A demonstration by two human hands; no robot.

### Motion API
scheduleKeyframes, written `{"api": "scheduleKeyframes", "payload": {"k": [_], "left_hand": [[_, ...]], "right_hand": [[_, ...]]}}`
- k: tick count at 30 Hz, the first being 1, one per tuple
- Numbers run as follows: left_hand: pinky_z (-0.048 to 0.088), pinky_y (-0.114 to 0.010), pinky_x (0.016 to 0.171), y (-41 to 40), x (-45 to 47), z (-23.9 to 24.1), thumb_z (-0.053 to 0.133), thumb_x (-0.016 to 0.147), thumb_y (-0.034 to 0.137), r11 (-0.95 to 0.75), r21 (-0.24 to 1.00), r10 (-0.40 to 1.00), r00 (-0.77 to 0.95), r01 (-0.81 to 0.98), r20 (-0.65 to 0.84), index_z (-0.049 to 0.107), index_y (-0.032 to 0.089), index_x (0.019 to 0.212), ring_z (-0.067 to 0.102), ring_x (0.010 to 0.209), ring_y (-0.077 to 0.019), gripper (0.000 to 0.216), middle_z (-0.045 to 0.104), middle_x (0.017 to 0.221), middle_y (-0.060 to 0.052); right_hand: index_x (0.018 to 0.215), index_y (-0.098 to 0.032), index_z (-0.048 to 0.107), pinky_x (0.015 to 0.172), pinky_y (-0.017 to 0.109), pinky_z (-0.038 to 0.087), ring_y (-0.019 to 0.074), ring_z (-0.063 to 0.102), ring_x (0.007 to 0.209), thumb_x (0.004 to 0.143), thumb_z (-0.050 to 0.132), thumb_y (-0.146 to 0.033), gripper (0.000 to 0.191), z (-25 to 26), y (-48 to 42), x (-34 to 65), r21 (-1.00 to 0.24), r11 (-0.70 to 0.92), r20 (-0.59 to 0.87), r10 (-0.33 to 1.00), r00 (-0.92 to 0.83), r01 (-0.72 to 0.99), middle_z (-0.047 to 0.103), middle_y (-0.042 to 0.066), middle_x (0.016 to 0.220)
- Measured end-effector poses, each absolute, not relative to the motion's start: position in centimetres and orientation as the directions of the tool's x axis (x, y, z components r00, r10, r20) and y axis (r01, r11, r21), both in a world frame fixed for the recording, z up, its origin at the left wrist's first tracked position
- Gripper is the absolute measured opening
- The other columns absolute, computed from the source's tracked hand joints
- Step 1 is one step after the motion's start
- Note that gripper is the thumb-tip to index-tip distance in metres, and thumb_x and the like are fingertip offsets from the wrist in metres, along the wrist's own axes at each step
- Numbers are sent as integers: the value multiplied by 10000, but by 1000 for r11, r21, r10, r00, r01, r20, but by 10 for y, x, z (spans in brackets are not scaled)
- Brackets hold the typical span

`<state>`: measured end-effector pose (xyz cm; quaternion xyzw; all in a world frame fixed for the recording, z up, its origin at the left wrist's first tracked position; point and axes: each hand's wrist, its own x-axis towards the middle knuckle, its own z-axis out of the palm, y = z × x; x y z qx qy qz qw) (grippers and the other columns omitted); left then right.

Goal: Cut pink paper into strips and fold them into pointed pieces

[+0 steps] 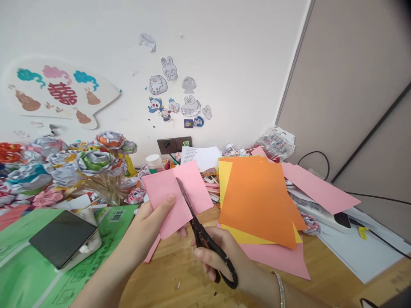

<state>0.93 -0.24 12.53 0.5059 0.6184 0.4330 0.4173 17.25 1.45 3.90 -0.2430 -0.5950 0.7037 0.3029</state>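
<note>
My left hand (150,224) pinches a pink sheet of paper (168,199) by its lower left part, thumb on top, holding it up above the wooden desk (180,273). My right hand (221,259) grips black-handled scissors (201,231), fingers through the loops. The blades run up through the middle of the pink sheet, which is split partway into a left and a right flap.
A stack of orange (257,196), yellow and pink sheets lies to the right. Paper flowers on sticks (96,164) stand at the left, by a dark device (62,237) on green paper. A power strip (324,214) and cables lie at the right.
</note>
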Motion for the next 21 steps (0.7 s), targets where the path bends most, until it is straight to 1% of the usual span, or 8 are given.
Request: {"api": "scheduleKeyframes", "payload": {"k": [3,9,12,14,15,17,19,21], "left_hand": [[447,-232,473,-2,10,125,441,757,489,117,964,981,-178,240,-75,626,171,572,603,495,-181,412,659,484,-36],[426,-237,433,-2,11,125,501,717,504,118,948,977,-208,297,-56,607,167,585,583,457,-182,377,650,470,-36],[446,-249,440,-2,11,126,529,699,508,126,974,958,-279,186,-70,613,159,689,595,467,-190,360,661,507,-38],[469,-258,472,-3,9,128,581,669,490,107,986,934,-353,128,-56,612,169,801,621,535,-201,348,694,617,-39],[479,-259,498,-3,8,129,608,651,479,97,985,926,-375,140,-38,612,179,839,633,592,-210,354,707,687,-41],[483,-258,531,-5,6,132,631,629,476,88,968,918,-397,236,14,625,190,844,639,688,-232,358,714,778,-46],[479,-264,531,-6,5,135,623,625,491,92,936,912,-407,339,58,642,187,792,633,714,-253,347,714,783,-54],[476,-275,522,-7,5,137,607,628,504,82,922,911,-403,378,84,648,187,755,630,695,-261,344,714,766,-55]], "right_hand": [[890,-135,507,357,144,319,43,419,374,704,602,-474,398,39,14,171,-988,-105,2,736,-677,-117,452,-61,508],[860,-132,495,355,150,335,38,399,386,692,591,-506,421,37,18,168,-993,-62,18,753,-657,-98,432,-59,556],[859,-137,498,359,150,341,32,385,397,699,596,-481,392,35,18,168,-994,-38,35,763,-645,-99,421,-57,593],[872,-139,507,364,147,345,31,382,406,712,597,-452,363,32,18,169,-995,-8,59,761,-646,-100,414,-58,600],[880,-140,513,369,146,350,31,385,413,715,600,-442,354,31,17,169,-995,7,72,756,-651,-102,413,-57,605],[889,-142,520,379,146,359,33,395,425,719,598,-436,348,29,17,169,-994,18,83,740,-667,-104,418,-54,613],[893,-144,515,386,147,360,34,404,424,720,592,-450,360,30,17,170,-994,1,75,725,-685,-108,429,-52,615],[895,-144,504,387,149,355,37,414,417,709,591,-477,392,32,17,170,-994,-20,63,716,-696,-110,438,-53,600]]}}
